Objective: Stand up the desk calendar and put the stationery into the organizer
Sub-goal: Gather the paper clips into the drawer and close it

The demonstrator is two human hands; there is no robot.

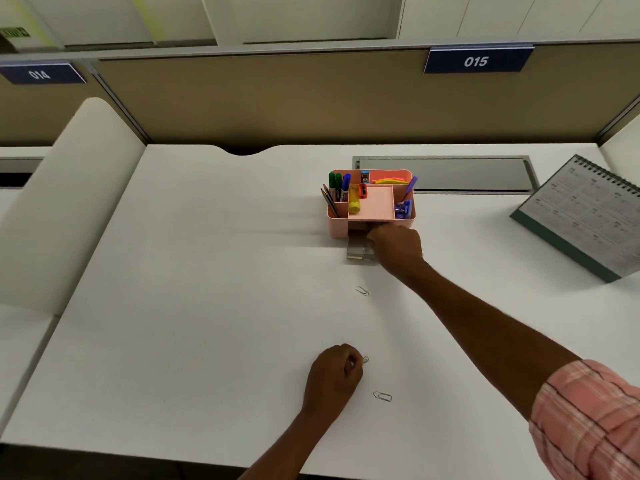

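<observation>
While left hand (332, 374) pinches paper clip (365, 359), right hand (396, 244) at drawer (358, 253), grip unclear

Matt pink plastic organizer (337, 225); clear glossy drawer (360, 252).

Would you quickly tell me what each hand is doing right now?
Left hand: pinching a paper clip.
Right hand: curled over the clear drawer; whether it grips anything cannot be told.

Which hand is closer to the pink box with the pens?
Right. The right hand is at the front drawer of the pink organizer; the left hand is far back toward the person, pinching a paper clip.
</observation>
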